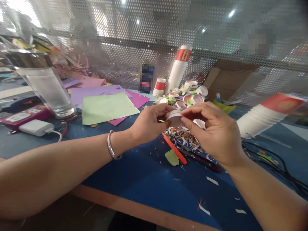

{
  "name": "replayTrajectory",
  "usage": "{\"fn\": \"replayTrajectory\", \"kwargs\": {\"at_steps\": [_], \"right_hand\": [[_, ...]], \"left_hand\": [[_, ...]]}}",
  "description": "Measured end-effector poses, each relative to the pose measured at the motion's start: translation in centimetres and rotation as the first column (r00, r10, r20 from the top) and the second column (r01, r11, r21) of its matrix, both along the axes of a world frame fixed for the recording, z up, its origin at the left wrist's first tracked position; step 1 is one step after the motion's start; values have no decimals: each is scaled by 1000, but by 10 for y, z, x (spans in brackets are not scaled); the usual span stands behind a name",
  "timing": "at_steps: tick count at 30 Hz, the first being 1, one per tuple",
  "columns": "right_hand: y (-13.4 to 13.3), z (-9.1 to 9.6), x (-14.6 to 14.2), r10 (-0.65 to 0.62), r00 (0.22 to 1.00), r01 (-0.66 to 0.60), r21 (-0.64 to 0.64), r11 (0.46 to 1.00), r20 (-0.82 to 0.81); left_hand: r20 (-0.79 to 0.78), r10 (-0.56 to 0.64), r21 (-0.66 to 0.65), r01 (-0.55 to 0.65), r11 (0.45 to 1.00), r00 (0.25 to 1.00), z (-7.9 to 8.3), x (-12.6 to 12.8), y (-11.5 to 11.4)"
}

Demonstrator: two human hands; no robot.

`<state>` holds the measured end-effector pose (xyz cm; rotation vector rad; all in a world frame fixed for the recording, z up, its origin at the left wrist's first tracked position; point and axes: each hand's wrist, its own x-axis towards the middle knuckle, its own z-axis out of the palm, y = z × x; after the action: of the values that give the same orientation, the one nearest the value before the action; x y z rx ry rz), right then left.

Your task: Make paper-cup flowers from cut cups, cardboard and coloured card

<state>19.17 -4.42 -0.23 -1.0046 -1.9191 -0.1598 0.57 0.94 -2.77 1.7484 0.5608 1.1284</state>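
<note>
My left hand point(152, 122) and my right hand point(214, 131) are closed on opposite sides of a short white paper cup base point(175, 119), held above the blue table. Fingers and thumbs pinch its rim. Just behind it lies a heap of similar cut cup bases point(196, 98) with green and purple paper bits. Below my hands are paper scraps point(189, 138), an orange-red pen-like stick point(174, 148), a torn green paper piece point(172, 157) and dark-handled scissors point(204, 160), partly hidden by my right hand.
Stacked paper cups stand at the back point(178, 70), and another cup stack point(269, 114) leans at the right. Coloured sheets point(108, 107) lie left of centre. A glass water bottle point(48, 86), a white charger point(37, 127) and black cables point(271, 157) flank the work area. Perforated metal panel point(120, 41) behind.
</note>
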Motion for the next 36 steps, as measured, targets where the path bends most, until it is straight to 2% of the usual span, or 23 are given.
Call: {"fn": "replayTrajectory", "kwargs": {"at_steps": [7,11,15,23,32,36], "right_hand": [[2,-1,-3,-1,1000,1,54,999,-4],[1,-2,-2,-9,1000,9,56,998,-8],[0,-4,-1,-8,999,10,38,999,-39],[2,-4,-1,8,993,-5,24,1000,-118],[2,-3,2,10,987,-19,-59,998,-158],[0,-3,1,18,978,-38,-95,995,-206]], "left_hand": [[97,-10,-53,15,998,995,-1,4,-2],[70,-20,-60,24,998,997,-2,3,-3],[50,-34,-48,37,998,998,-1,2,-2],[124,-90,-85,101,991,988,5,1,-1],[195,-141,-187,178,966,971,5,1,1],[241,-184,-250,244,937,953,4,0,2]]}}
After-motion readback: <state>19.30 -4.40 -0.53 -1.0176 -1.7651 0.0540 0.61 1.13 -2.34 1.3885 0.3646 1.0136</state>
